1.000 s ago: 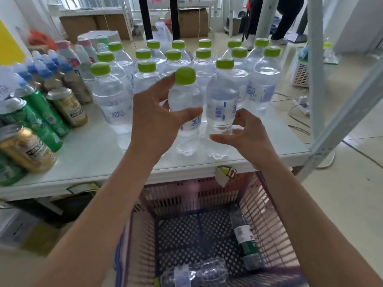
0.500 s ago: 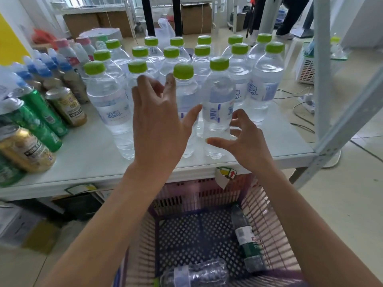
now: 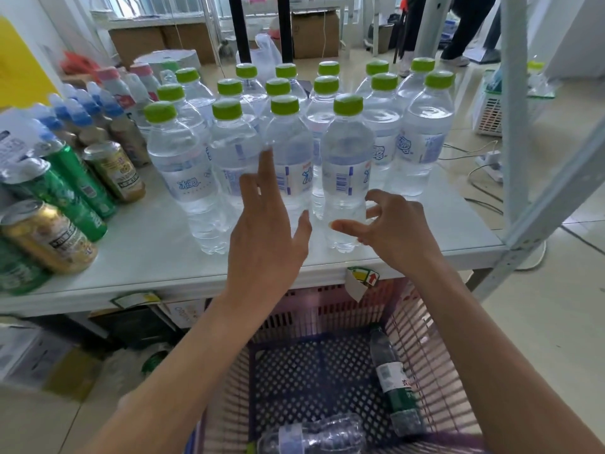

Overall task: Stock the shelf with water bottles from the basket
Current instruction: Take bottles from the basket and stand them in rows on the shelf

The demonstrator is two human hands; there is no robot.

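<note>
Several clear water bottles with green caps stand in rows on the white shelf (image 3: 157, 253). The front-row bottle (image 3: 289, 152) stands just beyond my left hand (image 3: 266, 231), which is open with fingers spread and holds nothing. My right hand (image 3: 393, 231) hovers with curled fingers beside the base of the neighbouring bottle (image 3: 347, 165), not gripping it. Below the shelf sits the purple basket (image 3: 422, 326). A clear bottle (image 3: 314, 437) and a green-labelled bottle (image 3: 393, 381) lie in it.
Green and gold cans (image 3: 49, 237) lie at the shelf's left, with blue-capped bottles (image 3: 78, 113) behind. A grey shelf post (image 3: 514, 109) and diagonal brace rise at the right. A white basket (image 3: 491, 113) and cables sit on the floor beyond. A person stands far back.
My left hand has let go of the front bottle, which now stands in the row, and has drawn back with fingers spread. My right hand stayed beside the neighbouring bottle.
</note>
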